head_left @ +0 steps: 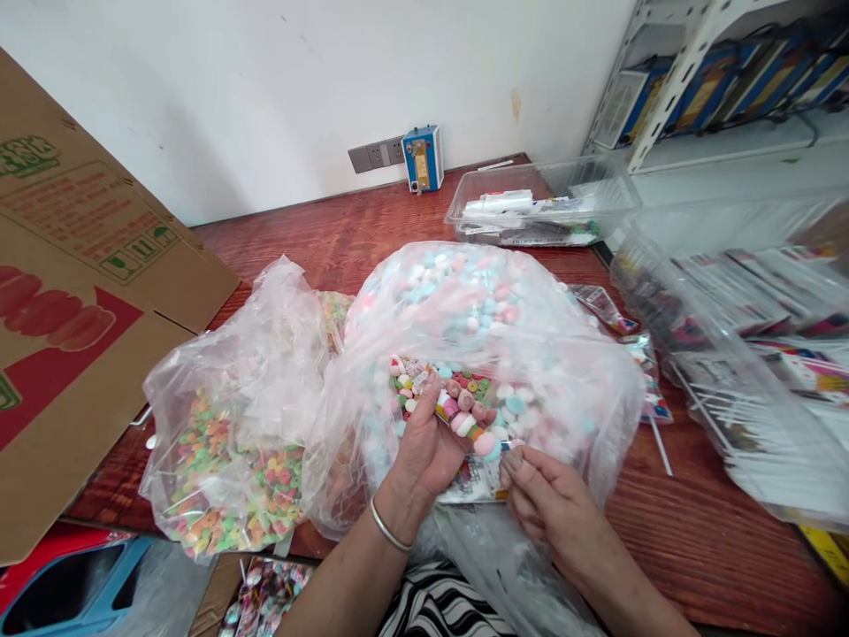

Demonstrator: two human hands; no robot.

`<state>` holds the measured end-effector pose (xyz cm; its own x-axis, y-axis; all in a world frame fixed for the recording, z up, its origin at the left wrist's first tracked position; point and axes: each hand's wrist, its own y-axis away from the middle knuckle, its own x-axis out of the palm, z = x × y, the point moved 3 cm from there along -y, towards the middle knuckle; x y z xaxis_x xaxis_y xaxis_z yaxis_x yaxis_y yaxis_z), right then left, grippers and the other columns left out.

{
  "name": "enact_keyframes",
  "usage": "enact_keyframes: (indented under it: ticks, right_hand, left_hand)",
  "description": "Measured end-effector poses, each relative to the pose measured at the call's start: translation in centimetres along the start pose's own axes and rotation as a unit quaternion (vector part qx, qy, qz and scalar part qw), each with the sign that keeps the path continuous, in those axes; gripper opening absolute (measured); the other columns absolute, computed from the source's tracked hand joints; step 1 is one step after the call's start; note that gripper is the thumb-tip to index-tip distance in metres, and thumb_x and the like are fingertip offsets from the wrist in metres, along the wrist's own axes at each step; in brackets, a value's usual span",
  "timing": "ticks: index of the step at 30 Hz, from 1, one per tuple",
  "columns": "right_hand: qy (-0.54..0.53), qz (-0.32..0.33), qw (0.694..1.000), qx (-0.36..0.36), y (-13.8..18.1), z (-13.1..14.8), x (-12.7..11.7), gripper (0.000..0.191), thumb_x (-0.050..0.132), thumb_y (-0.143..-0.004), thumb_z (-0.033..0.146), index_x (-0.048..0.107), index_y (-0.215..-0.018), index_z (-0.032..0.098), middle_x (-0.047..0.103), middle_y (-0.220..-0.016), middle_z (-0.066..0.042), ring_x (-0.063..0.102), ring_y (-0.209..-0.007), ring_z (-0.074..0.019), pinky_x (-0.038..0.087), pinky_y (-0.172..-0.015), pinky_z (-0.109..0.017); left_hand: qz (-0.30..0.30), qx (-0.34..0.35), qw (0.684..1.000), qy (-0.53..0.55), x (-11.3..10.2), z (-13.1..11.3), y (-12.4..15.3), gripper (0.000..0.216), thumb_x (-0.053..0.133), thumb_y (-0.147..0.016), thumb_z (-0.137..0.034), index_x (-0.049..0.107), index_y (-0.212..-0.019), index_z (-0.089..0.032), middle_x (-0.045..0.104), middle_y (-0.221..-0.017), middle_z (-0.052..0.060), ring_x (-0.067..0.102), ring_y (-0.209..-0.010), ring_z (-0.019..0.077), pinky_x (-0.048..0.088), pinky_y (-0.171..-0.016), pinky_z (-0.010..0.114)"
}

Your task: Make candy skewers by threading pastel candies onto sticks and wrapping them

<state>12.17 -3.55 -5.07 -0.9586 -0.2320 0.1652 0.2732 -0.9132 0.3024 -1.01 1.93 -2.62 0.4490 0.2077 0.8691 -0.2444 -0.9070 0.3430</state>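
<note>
Left hand [430,442]: cupped palm-up inside the mouth of the large bag, fingers curled round a loose heap of candies; a metal bangle [390,527] sits on the wrist.
Candies in hand [464,414]: small pastel and bright pieces, rounded and button-shaped, piled on the fingers. They appear light, hard-surfaced and free-rolling, so a shallow cup probably spills them; a deeper curl of the fingers looks the safer hold.
Right hand [545,492]: fingertips pinched narrow on the upper edge of a small printed packet [478,478], just below the left hand's load.
Small printed packet: thin film, seemingly limp and slippery; it likely needs holding at the rim to stay open, and its mouth is mostly hidden by the hands.
Large bag of pastel candies [478,310]: clear soft plastic, bulging, resting on the red wooden table [703,522]; judged heavy as a whole, best gathered at the neck.
Second bag [225,460]: clear, holds multicoloured ring-shaped sweets, touching the large bag's left side.
Surroundings: cardboard box [86,292] at left; clear trays [540,208] of packets at rear and right.
</note>
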Motion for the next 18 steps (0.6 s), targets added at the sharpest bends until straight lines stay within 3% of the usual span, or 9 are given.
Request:
enact_keyframes:
  ticks: [2, 4, 7, 9, 11, 13, 14, 15, 18]
  right_hand:
    - [-0.119, 0.039, 0.989, 0.079, 0.1, -0.1, 0.4, 0.037, 0.048, -0.092, 0.055, 0.046, -0.072, 0.023, 0.020, -0.045, 0.014, 0.011, -0.037, -0.0066, 0.025, -0.040, -0.022]
    - [-0.132, 0.044, 0.986, 0.092, 0.1, -0.2, 0.5, 0.038, 0.048, -0.092, 0.056, 0.046, -0.072, 0.023, 0.019, -0.044, 0.015, 0.011, -0.036, -0.0063, 0.029, -0.042, -0.023]
    - [0.060, -0.037, 0.997, -0.039, 0.0, 0.1, 0.0, 0.037, 0.049, -0.094, 0.051, 0.050, -0.071, 0.022, 0.036, -0.049, 0.008, 0.031, -0.041, -0.0097, 0.030, -0.044, -0.024]
    - [0.256, -0.122, 0.936, -0.209, 0.2, 0.7, -0.2, 0.030, 0.053, -0.095, 0.038, 0.055, -0.070, 0.020, 0.050, -0.055, 0.003, 0.044, -0.050, -0.0126, 0.032, -0.050, -0.026]
    - [0.398, -0.174, 0.827, -0.357, 0.6, 1.0, 0.1, 0.020, 0.056, -0.094, 0.025, 0.061, -0.076, 0.019, 0.058, -0.060, 0.000, 0.050, -0.055, -0.0144, 0.035, -0.057, -0.028]
    - [0.442, -0.185, 0.766, -0.427, 0.9, 1.1, 0.6, 0.013, 0.057, -0.093, 0.019, 0.065, -0.083, 0.018, 0.061, -0.061, -0.001, 0.052, -0.057, -0.0152, 0.036, -0.059, -0.029]
    - [0.429, -0.176, 0.779, -0.422, 0.8, 1.1, 0.6, 0.012, 0.056, -0.093, 0.019, 0.065, -0.085, 0.018, 0.062, -0.063, -0.002, 0.053, -0.058, -0.0154, 0.037, -0.059, -0.029]
    - [0.393, -0.159, 0.818, -0.390, 0.6, 1.1, 0.6, 0.014, 0.055, -0.094, 0.021, 0.065, -0.085, 0.018, 0.063, -0.065, -0.002, 0.054, -0.059, -0.0154, 0.038, -0.059, -0.028]
    - [0.152, -0.078, 0.970, -0.172, -0.3, 0.5, 0.6, 0.026, 0.052, -0.095, 0.039, 0.061, -0.081, 0.019, 0.050, -0.056, 0.004, 0.044, -0.047, -0.0119, 0.034, -0.047, -0.024]
  left_hand:
    - [0.014, -0.008, 1.000, -0.019, -0.1, 0.0, 0.0, 0.031, 0.058, -0.090, -0.042, 0.056, -0.072, -0.016, 0.053, -0.066, -0.001, 0.058, -0.067, 0.0152, 0.051, -0.087, 0.041]
    - [0.019, -0.010, 0.999, -0.037, -0.2, 0.0, 0.0, 0.032, 0.058, -0.090, -0.042, 0.057, -0.071, -0.016, 0.055, -0.067, 0.001, 0.060, -0.070, 0.0171, 0.051, -0.086, 0.042]
    - [-0.003, -0.001, 0.999, -0.050, -0.2, 0.2, 0.1, 0.031, 0.060, -0.088, -0.043, 0.059, -0.072, -0.017, 0.058, -0.070, 0.002, 0.062, -0.074, 0.0187, 0.052, -0.085, 0.041]
    - [-0.034, 0.009, 0.999, -0.040, 0.0, 0.5, 0.2, 0.030, 0.063, -0.087, -0.044, 0.059, -0.075, -0.017, 0.060, -0.073, 0.002, 0.062, -0.075, 0.0178, 0.052, -0.084, 0.039]
    - [-0.062, 0.014, 0.998, -0.017, 0.1, 0.9, 0.3, 0.029, 0.064, -0.086, -0.044, 0.060, -0.076, -0.017, 0.060, -0.076, 0.002, 0.062, -0.074, 0.0165, 0.053, -0.082, 0.036]
    - [-0.078, 0.010, 0.997, 0.002, 0.3, 1.4, 0.4, 0.030, 0.065, -0.085, -0.045, 0.060, -0.077, -0.017, 0.061, -0.077, 0.003, 0.061, -0.073, 0.0157, 0.054, -0.080, 0.035]
    - [-0.082, 0.010, 0.997, 0.008, 0.3, 1.5, 0.4, 0.031, 0.065, -0.085, -0.046, 0.060, -0.076, -0.017, 0.061, -0.076, 0.003, 0.061, -0.072, 0.0153, 0.054, -0.080, 0.034]
    - [-0.083, 0.012, 0.996, 0.011, 0.4, 1.7, 0.4, 0.032, 0.065, -0.085, -0.046, 0.060, -0.076, -0.016, 0.060, -0.075, 0.002, 0.061, -0.072, 0.0150, 0.055, -0.080, 0.034]
    - [-0.055, 0.022, 0.998, -0.001, 0.2, 2.1, 0.4, 0.030, 0.064, -0.087, -0.043, 0.060, -0.075, -0.016, 0.060, -0.072, 0.002, 0.061, -0.073, 0.0153, 0.054, -0.082, 0.035]
